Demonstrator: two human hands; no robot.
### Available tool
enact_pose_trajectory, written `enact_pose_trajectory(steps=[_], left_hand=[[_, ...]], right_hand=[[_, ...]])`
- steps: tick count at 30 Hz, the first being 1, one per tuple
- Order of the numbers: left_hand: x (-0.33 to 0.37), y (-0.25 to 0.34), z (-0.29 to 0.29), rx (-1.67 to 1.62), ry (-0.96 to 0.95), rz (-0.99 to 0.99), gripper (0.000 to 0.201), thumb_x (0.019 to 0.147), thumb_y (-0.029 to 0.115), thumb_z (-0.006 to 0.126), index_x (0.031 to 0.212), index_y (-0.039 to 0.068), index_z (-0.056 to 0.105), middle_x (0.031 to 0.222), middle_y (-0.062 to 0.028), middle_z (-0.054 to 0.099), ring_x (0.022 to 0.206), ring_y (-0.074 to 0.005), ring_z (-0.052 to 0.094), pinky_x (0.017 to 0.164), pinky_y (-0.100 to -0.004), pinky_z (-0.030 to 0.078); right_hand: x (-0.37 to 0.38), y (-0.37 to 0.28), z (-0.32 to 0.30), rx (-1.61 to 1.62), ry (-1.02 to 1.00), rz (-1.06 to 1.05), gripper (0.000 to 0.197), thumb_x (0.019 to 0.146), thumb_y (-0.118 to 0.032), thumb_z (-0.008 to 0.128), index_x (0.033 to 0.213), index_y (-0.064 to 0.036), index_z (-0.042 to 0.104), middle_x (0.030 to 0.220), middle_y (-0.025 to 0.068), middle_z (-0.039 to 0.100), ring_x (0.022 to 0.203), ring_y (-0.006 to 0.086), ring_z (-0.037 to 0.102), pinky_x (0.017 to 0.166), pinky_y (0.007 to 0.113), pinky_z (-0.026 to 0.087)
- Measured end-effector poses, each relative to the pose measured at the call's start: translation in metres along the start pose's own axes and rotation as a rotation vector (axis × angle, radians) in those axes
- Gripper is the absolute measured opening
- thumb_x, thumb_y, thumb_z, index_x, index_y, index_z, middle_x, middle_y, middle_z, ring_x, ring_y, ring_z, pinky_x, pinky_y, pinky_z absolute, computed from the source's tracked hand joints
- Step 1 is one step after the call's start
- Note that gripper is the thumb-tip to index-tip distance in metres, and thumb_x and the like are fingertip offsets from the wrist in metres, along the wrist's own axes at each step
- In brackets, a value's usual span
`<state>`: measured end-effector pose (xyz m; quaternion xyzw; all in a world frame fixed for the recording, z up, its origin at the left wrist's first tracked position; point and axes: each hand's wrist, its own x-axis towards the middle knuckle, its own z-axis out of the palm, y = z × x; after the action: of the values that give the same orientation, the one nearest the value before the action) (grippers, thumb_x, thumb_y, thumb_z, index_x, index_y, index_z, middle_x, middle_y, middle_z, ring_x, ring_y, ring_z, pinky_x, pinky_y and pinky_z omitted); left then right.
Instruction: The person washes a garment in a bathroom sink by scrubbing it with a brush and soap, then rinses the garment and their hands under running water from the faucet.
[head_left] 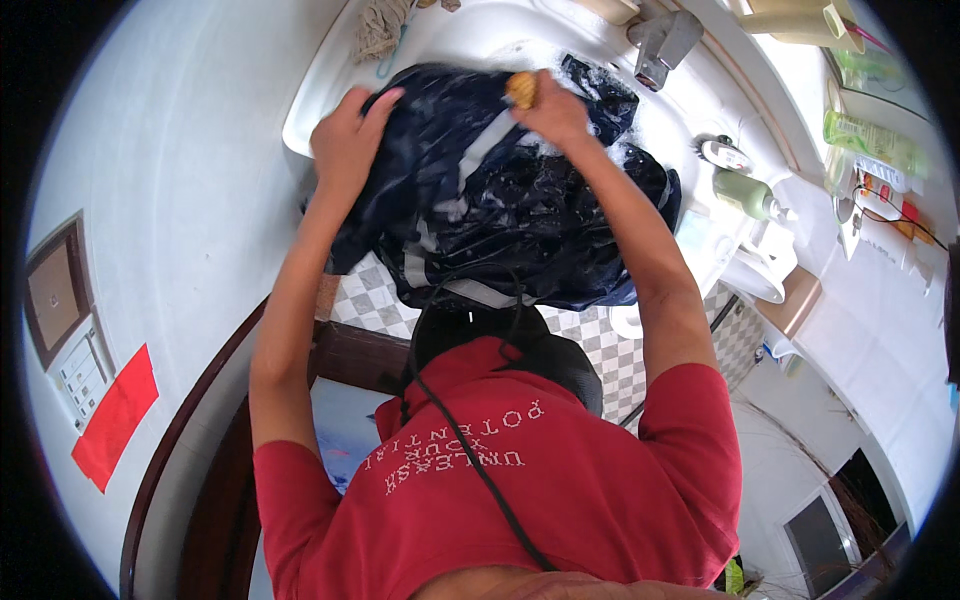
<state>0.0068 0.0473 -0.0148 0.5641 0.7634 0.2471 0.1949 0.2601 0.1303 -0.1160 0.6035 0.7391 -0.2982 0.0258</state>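
Observation:
A wet dark navy garment point(540, 220) with pale grey stripes lies bunched over the white sink point(300, 115), its near part hanging over the front edge. White suds cling to it in places. My left hand point(348, 142) is closed on the garment's left side, thumb toward the cloth. In my right hand point(556, 112) is a small yellow-brown scrubber point(521, 90), pressed near the garment's upper edge beside a grey stripe. Cloth hides part of my left fingers.
A metal faucet point(665, 48) rises at the sink's far right. A brush point(725, 155) and a green pump bottle point(745, 193) stand on the right rim. A beige cloth point(381, 28) lies at the far left. More bottles point(875, 143) line a shelf at right.

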Motion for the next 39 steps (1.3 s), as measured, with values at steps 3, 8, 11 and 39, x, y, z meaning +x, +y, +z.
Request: enact_pose_trajectory(steps=[3, 8, 11, 39], left_hand=[[0.026, 0.007, 0.028, 0.068, -0.006, 0.226, 0.038, 0.08, 0.047, 0.059, 0.089, 0.01, 0.06, 0.068, -0.0118, 0.059, 0.064, -0.0276, 0.058, 0.059, -0.0364, 0.043], [-0.009, 0.018, 0.045, 0.364, -0.051, 0.382, 0.053, 0.078, 0.052, 0.058, 0.123, 0.026, 0.048, 0.125, -0.0123, 0.045, 0.117, -0.0284, 0.042, 0.091, -0.0511, 0.031], [-0.024, 0.005, 0.048, 0.531, -0.043, 0.494, 0.049, 0.079, 0.048, 0.057, 0.124, 0.029, 0.049, 0.132, -0.0115, 0.04, 0.128, -0.0267, 0.032, 0.093, -0.0606, 0.025], [0.007, -0.053, 0.073, 0.37, -0.091, 0.408, 0.023, 0.072, 0.011, 0.057, 0.095, 0.011, 0.063, 0.105, -0.0055, 0.054, 0.099, -0.0261, 0.05, 0.078, -0.0396, 0.042]], right_hand=[[0.019, 0.036, -0.002, -0.156, 0.114, 0.233, 0.065, 0.069, -0.048, 0.065, 0.117, -0.0109, 0.044, 0.11, 0.0157, 0.051, 0.103, 0.033, 0.051, 0.08, 0.043, 0.047], [0.011, 0.052, 0.069, -0.344, 0.044, 0.054, 0.073, 0.076, -0.048, 0.061, 0.135, -0.0196, 0.029, 0.132, 0.0116, 0.031, 0.115, 0.0346, 0.036, 0.087, 0.054, 0.039], [0.019, 0.052, 0.057, -0.38, -0.09, 0.076, 0.067, 0.079, -0.048, 0.056, 0.134, -0.0201, 0.03, 0.13, 0.0105, 0.034, 0.116, 0.0338, 0.037, 0.09, 0.056, 0.036], [-0.052, -0.083, 0.041, 0.356, -0.062, -0.36, 0.047, 0.08, -0.034, 0.055, 0.121, -0.0131, 0.043, 0.113, 0.0199, 0.05, 0.1, 0.0328, 0.054, 0.087, 0.042, 0.044]])
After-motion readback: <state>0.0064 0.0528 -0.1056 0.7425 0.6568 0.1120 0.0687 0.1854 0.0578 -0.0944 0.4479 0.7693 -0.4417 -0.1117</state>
